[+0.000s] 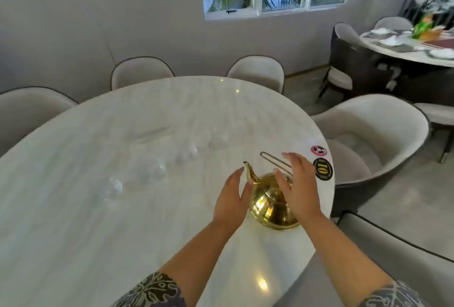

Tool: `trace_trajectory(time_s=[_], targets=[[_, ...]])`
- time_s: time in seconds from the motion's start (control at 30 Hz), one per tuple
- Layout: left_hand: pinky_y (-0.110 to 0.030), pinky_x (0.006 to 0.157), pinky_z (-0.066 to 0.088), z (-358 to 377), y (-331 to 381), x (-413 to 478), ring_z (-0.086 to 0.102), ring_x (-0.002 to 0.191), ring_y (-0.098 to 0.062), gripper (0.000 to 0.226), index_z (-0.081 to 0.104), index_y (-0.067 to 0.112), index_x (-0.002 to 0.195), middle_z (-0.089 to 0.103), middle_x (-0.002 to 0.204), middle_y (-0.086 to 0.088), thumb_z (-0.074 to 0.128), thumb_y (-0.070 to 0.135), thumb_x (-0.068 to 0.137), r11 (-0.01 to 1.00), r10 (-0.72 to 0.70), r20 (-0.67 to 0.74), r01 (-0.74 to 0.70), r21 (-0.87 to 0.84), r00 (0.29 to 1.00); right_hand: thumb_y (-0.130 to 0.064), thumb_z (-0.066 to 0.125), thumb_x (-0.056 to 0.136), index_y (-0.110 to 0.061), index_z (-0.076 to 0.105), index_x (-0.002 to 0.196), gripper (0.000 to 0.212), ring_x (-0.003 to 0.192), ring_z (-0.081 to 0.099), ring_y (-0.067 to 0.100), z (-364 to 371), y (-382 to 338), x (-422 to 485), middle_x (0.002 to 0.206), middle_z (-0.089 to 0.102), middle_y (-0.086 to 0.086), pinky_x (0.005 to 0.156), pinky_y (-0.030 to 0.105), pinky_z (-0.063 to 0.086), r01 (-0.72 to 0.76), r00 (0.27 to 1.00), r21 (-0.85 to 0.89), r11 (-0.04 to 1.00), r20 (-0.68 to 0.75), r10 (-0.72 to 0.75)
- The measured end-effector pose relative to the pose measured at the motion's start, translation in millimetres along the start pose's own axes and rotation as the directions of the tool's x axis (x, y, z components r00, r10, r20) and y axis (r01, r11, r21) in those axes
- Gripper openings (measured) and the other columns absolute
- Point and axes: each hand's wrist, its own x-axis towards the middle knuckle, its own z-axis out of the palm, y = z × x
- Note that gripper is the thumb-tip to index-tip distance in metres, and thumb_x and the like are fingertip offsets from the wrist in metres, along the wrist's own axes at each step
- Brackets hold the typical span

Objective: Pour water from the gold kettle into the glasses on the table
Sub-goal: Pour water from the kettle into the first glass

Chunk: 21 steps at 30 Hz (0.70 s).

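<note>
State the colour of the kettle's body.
The kettle is shiny gold, clearest in the head view.

Marble table (73, 208): gold kettle (269, 208) upright near right edge, spout (250, 171) pointing away, wire handle (274, 161) tilted back. Left hand (232, 198) and right hand (296, 183) spread wide either side of kettle, gripping nothing. Glasses (152, 171) in a diagonal row (blurred). Two round stickers (323, 169) at the rim. Chairs (368, 139) around

Soft daylight, motion blur, fisheye edges
</note>
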Motion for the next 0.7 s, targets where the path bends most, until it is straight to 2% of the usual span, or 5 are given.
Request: trace_trajectory(time_s=[0.13, 0.23, 0.37, 0.53, 0.7], targets=[[-0.021, 0.106, 0.023, 35.6, -5.1, 7.9, 0.029, 0.139, -0.014, 0.05, 0.028, 0.025, 0.145, 0.03, 0.153, 0.002, 0.034, 0.042, 0.098, 0.991, -0.098, 0.031, 0.1, -0.091, 0.995, -0.042, 0.054, 0.091, -0.018, 0.05, 0.131, 0.047, 0.117, 0.052, 0.015, -2.2, 31.3, 2.2, 0.123, 0.059, -0.002, 0.098, 0.028, 0.043, -0.207, 0.971, 0.137, 0.969, 0.153, 0.186], [-0.026, 0.109, 0.024, 62.2, -16.8, 12.9, 0.027, 0.141, -0.016, 0.048, 0.027, 0.029, 0.144, 0.027, 0.154, 0.003, 0.033, 0.041, 0.098, 0.977, -0.15, 0.044, 0.155, -0.15, 0.988, -0.041, 0.056, 0.089, -0.023, 0.057, 0.116, 0.033, 0.101, 0.061, 0.012, 2.2, 46.9, 1.8, 0.103, 0.065, -0.008, 0.087, 0.019, 0.049, -0.249, 0.957, 0.23, 0.941, 0.21, 0.202], [-0.026, 0.108, 0.022, 86.2, -32.2, 19.3, 0.023, 0.142, -0.017, 0.048, 0.024, 0.034, 0.145, 0.021, 0.156, 0.004, 0.03, 0.043, 0.098, 0.958, -0.213, 0.004, 0.21, -0.195, 0.977, -0.034, 0.06, 0.087, -0.028, 0.058, 0.096, 0.011, 0.083, 0.064, 0.006, 8.5, 54.0, 2.9, 0.084, 0.065, -0.013, 0.07, 0.005, 0.047, -0.229, 0.969, 0.36, 0.904, 0.174, 0.175], [-0.023, 0.104, 0.018, 101.3, -41.7, 20.0, 0.017, 0.144, -0.015, 0.049, 0.019, 0.041, 0.144, 0.016, 0.157, 0.007, 0.03, 0.046, 0.096, 0.939, -0.254, -0.035, 0.237, -0.251, 0.967, -0.031, 0.064, 0.083, -0.029, 0.057, 0.078, 0.008, 0.072, 0.061, -0.004, 15.0, 53.4, 0.3, 0.066, 0.062, -0.015, 0.063, 0.005, 0.047, -0.238, 0.971, 0.503, 0.831, 0.116, 0.208], [-0.028, 0.112, 0.021, 109.7, -42.8, 20.5, 0.015, 0.144, -0.013, 0.049, 0.018, 0.042, 0.144, 0.014, 0.156, 0.008, 0.032, 0.043, 0.097, 0.921, -0.259, -0.006, 0.245, -0.304, 0.966, -0.032, 0.067, 0.077, -0.024, 0.058, 0.068, 0.015, 0.062, 0.058, 0.0, 21.5, 53.8, -0.1, 0.06, 0.059, -0.007, 0.059, 0.007, 0.047, -0.235, 0.964, 0.603, 0.762, 0.043, 0.263]])
